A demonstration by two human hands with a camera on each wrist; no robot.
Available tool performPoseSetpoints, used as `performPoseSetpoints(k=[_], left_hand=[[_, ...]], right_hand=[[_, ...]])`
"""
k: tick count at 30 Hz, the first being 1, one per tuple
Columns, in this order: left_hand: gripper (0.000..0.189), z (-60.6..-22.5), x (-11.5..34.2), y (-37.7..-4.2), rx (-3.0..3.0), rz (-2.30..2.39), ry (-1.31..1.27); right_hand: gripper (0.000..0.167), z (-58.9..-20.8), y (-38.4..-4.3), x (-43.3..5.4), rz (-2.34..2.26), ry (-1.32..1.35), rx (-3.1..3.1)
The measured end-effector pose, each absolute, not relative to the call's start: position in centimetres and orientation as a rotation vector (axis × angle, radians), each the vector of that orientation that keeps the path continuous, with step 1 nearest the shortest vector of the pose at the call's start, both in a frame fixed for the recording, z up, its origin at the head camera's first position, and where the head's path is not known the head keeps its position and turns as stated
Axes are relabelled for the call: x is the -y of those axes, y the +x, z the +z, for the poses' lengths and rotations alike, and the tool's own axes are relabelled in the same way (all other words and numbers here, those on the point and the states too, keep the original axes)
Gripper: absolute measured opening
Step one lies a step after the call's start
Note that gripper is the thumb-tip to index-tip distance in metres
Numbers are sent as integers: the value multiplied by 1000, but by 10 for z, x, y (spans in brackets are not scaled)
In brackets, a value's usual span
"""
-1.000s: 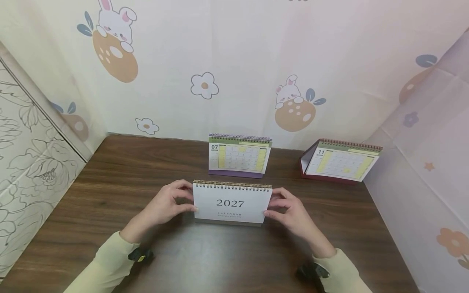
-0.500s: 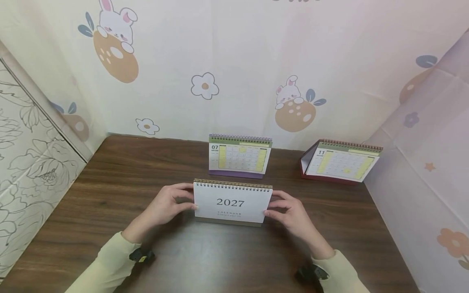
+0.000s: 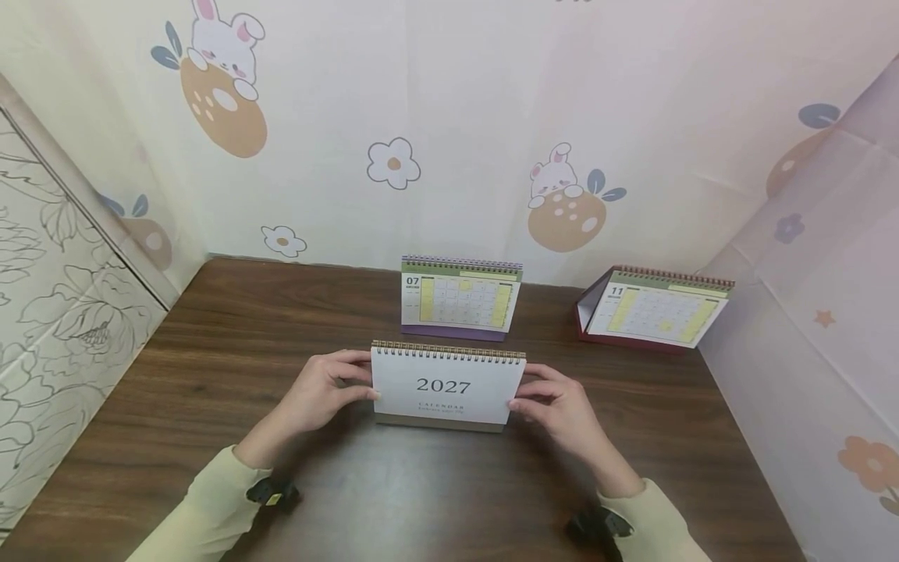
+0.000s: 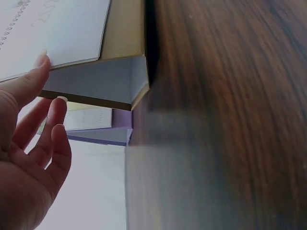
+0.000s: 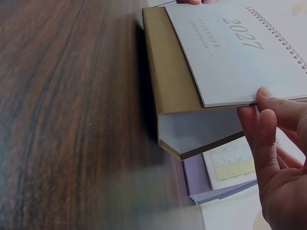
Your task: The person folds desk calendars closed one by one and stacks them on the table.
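Note:
A white spiral-bound desk calendar (image 3: 444, 386) marked 2027, on a gold-brown folded stand (image 5: 180, 72), faces me upright in the middle of the table. My left hand (image 3: 319, 394) grips its left side edge, with the thumb on the front page and fingers behind. At the opposite edge, my right hand (image 3: 562, 406) holds it in a similar way. In the left wrist view the left hand (image 4: 33, 129) pinches the cover's edge beside the stand's hollow side. The right wrist view shows the right thumb on the page edge, a finger under it. A dark shadow runs along the stand's base.
Behind it stands a purple-based desk calendar (image 3: 460, 300) showing 07. Further right, a red-based calendar (image 3: 653, 308) showing 11 stands angled near the right-hand wall cloth. The brown wooden table (image 3: 232, 328) ends at a printed curtain (image 3: 463, 94) at the back.
The 2027 calendar has shifted very slightly away from me and a touch right, both hands keeping their grip. The two rear calendars stay put.

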State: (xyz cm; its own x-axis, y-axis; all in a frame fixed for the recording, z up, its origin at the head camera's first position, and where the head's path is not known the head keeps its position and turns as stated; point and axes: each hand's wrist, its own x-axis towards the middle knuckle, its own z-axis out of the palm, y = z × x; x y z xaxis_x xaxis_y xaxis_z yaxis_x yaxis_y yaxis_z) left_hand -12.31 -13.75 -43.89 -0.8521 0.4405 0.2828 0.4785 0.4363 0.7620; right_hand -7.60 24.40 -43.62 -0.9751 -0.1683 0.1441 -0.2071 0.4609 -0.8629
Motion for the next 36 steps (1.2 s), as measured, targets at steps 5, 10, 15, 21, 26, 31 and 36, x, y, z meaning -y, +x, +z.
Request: performPoseSetpoints(k=[5, 10, 15, 21, 26, 31, 36], left_hand=[[13, -433, 137, -121, 2631, -1411, -813], [13, -426, 137, -118, 2657, -1385, -781], [12, -418, 136, -115, 2653, -1411, -740], [13, -415, 134, -115, 2704, -1447, -693], [11, -419, 132, -116, 2766, -1441, -651], [10, -423, 131, -118, 2806, -1508, -563], [10, -425, 130, -121, 2815, -1557, -501]], right_hand=[[11, -421, -71, -237, 1596, 313, 2658], [10, -407, -65, -231, 1609, 361, 2637], [12, -417, -70, -238, 1644, 308, 2618], [14, -422, -74, -244, 1675, 229, 2623], [16, -422, -75, -244, 1684, 162, 2645], [17, -422, -76, -242, 1714, 124, 2653], [17, -424, -78, -243, 1710, 97, 2662]])
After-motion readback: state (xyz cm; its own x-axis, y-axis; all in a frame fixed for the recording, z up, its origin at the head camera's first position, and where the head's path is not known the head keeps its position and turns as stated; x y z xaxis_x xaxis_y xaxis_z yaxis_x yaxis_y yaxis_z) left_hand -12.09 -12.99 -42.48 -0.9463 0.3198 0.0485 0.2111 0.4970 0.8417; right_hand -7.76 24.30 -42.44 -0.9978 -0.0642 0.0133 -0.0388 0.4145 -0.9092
